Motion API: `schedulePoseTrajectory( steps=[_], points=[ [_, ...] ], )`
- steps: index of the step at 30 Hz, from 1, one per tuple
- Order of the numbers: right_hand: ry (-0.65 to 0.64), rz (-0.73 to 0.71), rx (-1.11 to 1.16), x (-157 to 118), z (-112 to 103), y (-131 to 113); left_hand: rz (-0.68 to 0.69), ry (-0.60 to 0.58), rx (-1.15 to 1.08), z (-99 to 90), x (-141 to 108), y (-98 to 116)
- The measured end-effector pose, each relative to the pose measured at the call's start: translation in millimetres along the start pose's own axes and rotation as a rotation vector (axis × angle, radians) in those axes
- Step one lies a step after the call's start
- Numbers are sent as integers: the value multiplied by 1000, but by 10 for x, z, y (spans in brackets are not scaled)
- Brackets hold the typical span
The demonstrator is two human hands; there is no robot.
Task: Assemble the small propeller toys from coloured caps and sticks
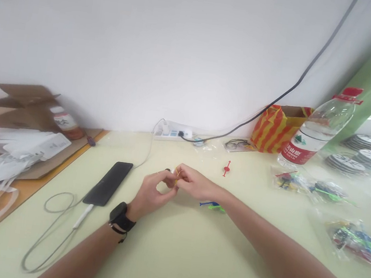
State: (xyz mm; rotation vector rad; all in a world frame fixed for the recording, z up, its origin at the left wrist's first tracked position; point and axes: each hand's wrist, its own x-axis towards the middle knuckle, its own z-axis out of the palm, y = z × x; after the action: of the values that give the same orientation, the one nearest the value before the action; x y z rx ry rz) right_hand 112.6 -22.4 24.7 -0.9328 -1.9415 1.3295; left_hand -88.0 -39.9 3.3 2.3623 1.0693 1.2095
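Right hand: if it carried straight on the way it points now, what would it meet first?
Most likely the left hand, whose fingers are right ahead at the small yellow piece; whether they already touch is unclear from this view.

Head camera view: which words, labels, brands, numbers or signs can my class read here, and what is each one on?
"山泉": on the label of the large bottle; the writing before it is unclear.
"SPRING": on the same label, below those characters; the other small print there is too small to read.
Too blurred to read: the writing on the white-capped jar and the marks on the white block at the left.
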Motion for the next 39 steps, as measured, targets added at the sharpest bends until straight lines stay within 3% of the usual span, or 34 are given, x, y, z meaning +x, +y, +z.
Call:
schedulePoseTrajectory(
  steps=[7,10,14,17,19,26,32,36,39],
  points=[
    [57,63,-536,13,-244,119,-55,-180,53,-143,35,-135],
    [82,54,-671,-9,-569,152,-73,-192,121,-240,58,-241],
    [97,67,-765,-137,-1173,208,-96,-195,149,-335,85,-345],
    [-34,209,-795,-256,-1513,299,-83,-200,148,-374,100,-393],
    [-106,257,-789,-306,-1613,354,-84,-188,179,-397,103,-421],
    [-84,320,-775,-285,-1553,379,-231,-278,176,-406,78,-487],
    [-13,241,-510,-262,-1451,220,-206,-136,194,-347,87,-432],
    [50,146,-325,-202,-1191,50,-134,-24,198,-272,80,-314],
    [-22,109,-214,-124,-876,-26,-54,-25,132,-183,63,-190]
  ],
)
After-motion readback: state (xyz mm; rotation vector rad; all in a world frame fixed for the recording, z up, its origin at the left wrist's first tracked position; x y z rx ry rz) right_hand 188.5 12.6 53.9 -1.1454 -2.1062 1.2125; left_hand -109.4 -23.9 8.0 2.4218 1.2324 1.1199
